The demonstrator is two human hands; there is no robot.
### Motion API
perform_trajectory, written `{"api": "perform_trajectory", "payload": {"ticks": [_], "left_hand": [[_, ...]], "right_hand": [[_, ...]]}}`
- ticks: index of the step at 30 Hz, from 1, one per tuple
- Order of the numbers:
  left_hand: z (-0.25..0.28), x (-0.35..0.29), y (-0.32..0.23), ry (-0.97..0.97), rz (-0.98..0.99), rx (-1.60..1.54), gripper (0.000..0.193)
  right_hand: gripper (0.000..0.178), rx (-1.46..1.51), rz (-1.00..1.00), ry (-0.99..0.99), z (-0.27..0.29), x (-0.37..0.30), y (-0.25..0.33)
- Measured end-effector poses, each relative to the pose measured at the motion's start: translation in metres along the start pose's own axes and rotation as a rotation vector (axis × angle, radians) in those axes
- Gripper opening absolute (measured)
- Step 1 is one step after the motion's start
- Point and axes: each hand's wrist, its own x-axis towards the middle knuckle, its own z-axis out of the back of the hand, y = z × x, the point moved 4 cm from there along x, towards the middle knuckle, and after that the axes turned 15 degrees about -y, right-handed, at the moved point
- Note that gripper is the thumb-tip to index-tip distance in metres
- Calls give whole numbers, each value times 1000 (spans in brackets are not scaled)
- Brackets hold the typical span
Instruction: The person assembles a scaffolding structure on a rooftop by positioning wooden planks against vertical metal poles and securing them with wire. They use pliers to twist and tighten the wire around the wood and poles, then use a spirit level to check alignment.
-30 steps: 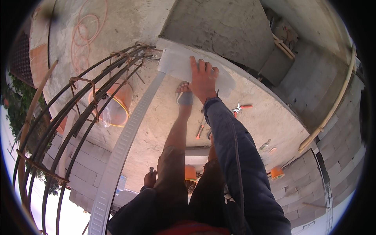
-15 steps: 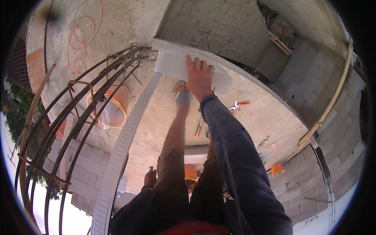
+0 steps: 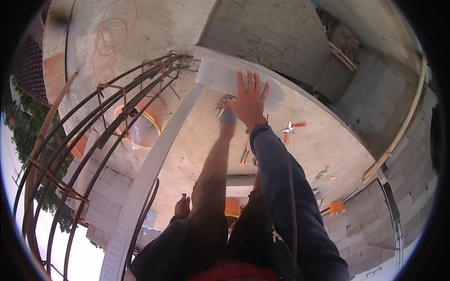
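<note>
My right hand point(image 3: 250, 100), fingers spread and empty, is over the near edge of a smooth pale grey patch point(image 3: 218, 70); I cannot tell whether that is a sheet or part of the surface. Contact with it is unclear. Low beside my left thigh, my left hand point(image 3: 182, 207) is closed, with a small dark end sticking up from it that I cannot name. A long ribbed light-grey metal strip point(image 3: 154, 168) slants from the patch to the lower left. Red-handled snips point(image 3: 293, 127) lie opened on the concrete, right of my right wrist; an orange-handled tool point(image 3: 244, 156) lies nearer.
A rusty rebar cage point(image 3: 101, 126) curves along the left, in front of an orange bucket point(image 3: 161, 114). My sandalled foot point(image 3: 227, 112) stands below the patch. The concrete slab point(image 3: 337, 136) ends at a drop on the right. Orange containers point(image 3: 232, 207) point(image 3: 336, 208) stand nearer.
My right hand has drawn back slightly from the patch, its fingers now straighter and more spread. The whole view has shifted, so the scene sits a little further right.
</note>
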Motion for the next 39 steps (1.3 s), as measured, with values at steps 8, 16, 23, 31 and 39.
{"api": "perform_trajectory", "payload": {"ticks": [8, 16, 23, 31, 39], "left_hand": [[44, -20, -71, -129, -127, -76, 48], [117, -135, -170, -216, -371, -244, 44], [87, -244, -205, 82, -760, -883, 38], [77, -346, -202, -127, -1024, -767, 32], [94, -443, -187, -233, -1112, -1089, 20]], "right_hand": [[28, 653, -265, 296, 69, -156, -5], [34, 914, -143, 483, 207, -245, 53], [42, 1191, -308, 656, 337, -273, 105], [42, 1495, -600, 555, 438, -336, 108], [34, 1573, -464, 542, 510, -362, 122]]}}
